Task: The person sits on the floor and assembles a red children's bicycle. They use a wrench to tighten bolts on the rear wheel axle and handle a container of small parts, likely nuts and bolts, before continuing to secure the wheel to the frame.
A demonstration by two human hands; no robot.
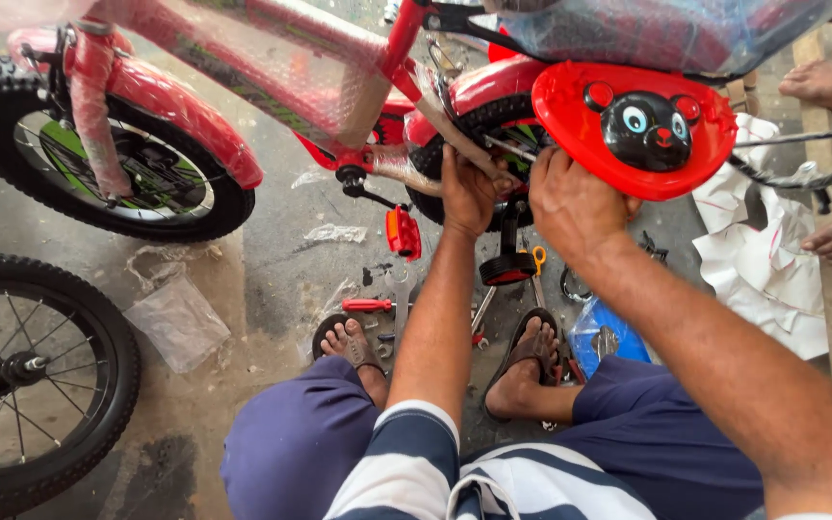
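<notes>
Both hands (522, 197) gripping bicycle's rear wheel (479, 125)

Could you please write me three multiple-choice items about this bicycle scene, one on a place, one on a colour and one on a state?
1. Where does the red-handled screwdriver lie?
A. on the floor by the left foot
B. on the bicycle seat
C. in the left hand

2. What colour is the chain guard with the bear face?
A. green
B. red
C. yellow

3. How are the hands placed?
A. both resting on the knees
B. both at the rear wheel
C. both on the front wheel

Key: 1 A, it lies beside the sandalled left foot; 2 B, it is red plastic; 3 B, left hand and right hand work at the rear wheel.
</notes>
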